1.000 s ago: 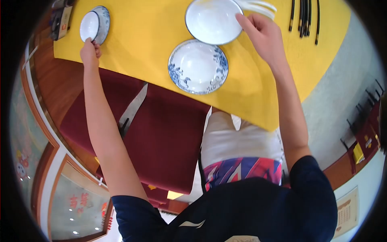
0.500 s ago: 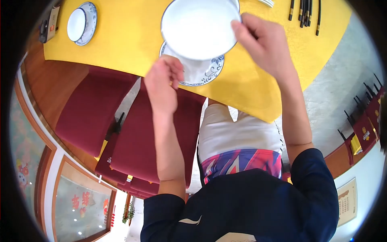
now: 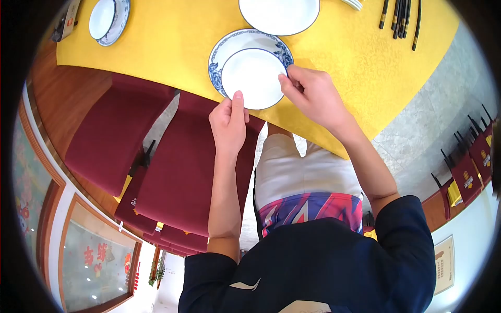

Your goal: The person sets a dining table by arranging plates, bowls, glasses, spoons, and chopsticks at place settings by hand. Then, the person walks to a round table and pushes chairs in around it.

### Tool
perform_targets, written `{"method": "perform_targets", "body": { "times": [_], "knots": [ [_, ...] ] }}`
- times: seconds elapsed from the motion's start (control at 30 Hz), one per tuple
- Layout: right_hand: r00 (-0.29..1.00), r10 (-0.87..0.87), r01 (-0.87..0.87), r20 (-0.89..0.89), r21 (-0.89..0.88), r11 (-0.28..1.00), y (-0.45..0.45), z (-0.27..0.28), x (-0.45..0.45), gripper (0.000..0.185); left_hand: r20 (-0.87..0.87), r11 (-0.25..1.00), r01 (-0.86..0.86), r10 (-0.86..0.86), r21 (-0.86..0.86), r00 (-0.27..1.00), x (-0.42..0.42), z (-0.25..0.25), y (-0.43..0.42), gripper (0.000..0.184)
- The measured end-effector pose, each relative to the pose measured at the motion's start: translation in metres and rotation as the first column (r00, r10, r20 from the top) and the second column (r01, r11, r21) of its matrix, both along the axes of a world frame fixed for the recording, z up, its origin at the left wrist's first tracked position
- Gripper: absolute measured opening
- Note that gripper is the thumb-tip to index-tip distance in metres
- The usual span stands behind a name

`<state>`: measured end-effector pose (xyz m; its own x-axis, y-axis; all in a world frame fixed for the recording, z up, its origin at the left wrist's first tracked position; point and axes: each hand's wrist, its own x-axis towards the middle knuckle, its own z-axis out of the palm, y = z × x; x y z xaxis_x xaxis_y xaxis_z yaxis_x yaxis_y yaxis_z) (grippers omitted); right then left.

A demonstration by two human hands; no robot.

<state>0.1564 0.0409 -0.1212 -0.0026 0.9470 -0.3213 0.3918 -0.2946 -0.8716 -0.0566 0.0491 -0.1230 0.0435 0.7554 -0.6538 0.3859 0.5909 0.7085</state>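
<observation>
A round white bowl (image 3: 254,79) with a thin blue rim sits low over a larger blue-patterned plate (image 3: 215,68), partly covering it; its depth is hard to judge from above. My right hand (image 3: 314,96) pinches its right rim between thumb and curled fingers. At the lower left rim, my left hand (image 3: 229,120) grips with the thumb on top and fingers underneath. Whether the bowl's base touches the plate is hidden. Just behind them stands another white, blue-rimmed dish (image 3: 280,15), cut off by the top edge.
On the yellow tablecloth (image 3: 172,52) are several black chopsticks (image 3: 401,20) at right and a white bowl (image 3: 102,19) on a patterned plate (image 3: 123,21) at left. Maroon chairs (image 3: 180,167) stand against the table's near edge.
The bowl has come down toward me from a raised position in my right hand, onto or just above the patterned plate. My left hand has closed on its rim.
</observation>
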Motion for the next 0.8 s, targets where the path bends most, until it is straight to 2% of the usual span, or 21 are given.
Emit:
{"method": "perform_targets", "body": {
  "times": [0.1,0.17,0.23,0.3,0.43,0.5,0.57,0.7,0.73,0.8],
  "knots": [
    [1.000,-0.024,0.024,0.000,0.009,1.000,0.001,-0.006,-0.003,0.030,-0.042,1.000,-0.002,0.003,0.027,0.999,0.006,-0.001,0.003,0.043],
    [0.998,-0.059,0.061,0.026,-0.070,0.996,0.000,-0.009,-0.001,0.030,-0.071,0.994,0.069,-0.063,0.082,0.995,0.010,0.001,0.005,0.044],
    [0.998,-0.054,0.056,0.038,-0.048,0.997,0.002,-0.009,0.000,0.032,-0.081,0.995,0.072,-0.066,0.073,0.995,0.012,0.003,0.012,0.044],
    [0.995,-0.104,0.102,-0.010,-0.117,0.988,0.002,-0.007,0.001,0.033,-0.052,0.998,0.048,-0.046,0.036,0.998,0.013,0.001,0.013,0.045],
    [0.995,-0.097,0.096,-0.002,-0.049,0.994,0.007,-0.007,0.022,0.033,-0.051,0.995,0.072,-0.068,0.075,0.996,0.014,0.002,0.017,0.045],
    [0.944,-0.283,0.281,0.169,0.041,0.959,0.020,-0.017,0.049,0.034,-0.063,0.994,0.069,-0.063,0.086,0.996,0.015,0.004,0.019,0.046],
    [0.872,-0.406,0.386,0.272,0.128,0.914,0.035,-0.021,0.076,0.034,-0.078,0.993,0.072,-0.065,0.094,0.995,0.015,0.005,0.019,0.047],
    [0.806,-0.432,0.400,0.404,0.166,0.901,0.061,-0.009,0.113,0.029,-0.040,0.994,0.018,-0.014,0.106,0.999,0.010,0.001,0.017,0.053],
    [0.783,-0.420,0.370,0.458,0.198,0.908,0.064,-0.008,0.118,0.032,-0.027,0.996,-0.017,0.019,0.093,0.999,0.008,0.001,0.016,0.055],
    [0.775,-0.439,0.367,0.454,0.242,0.898,0.068,-0.010,0.127,0.036,-0.009,0.993,-0.060,0.062,0.099,0.998,0.005,0.002,0.012,0.057]
  ]
}}
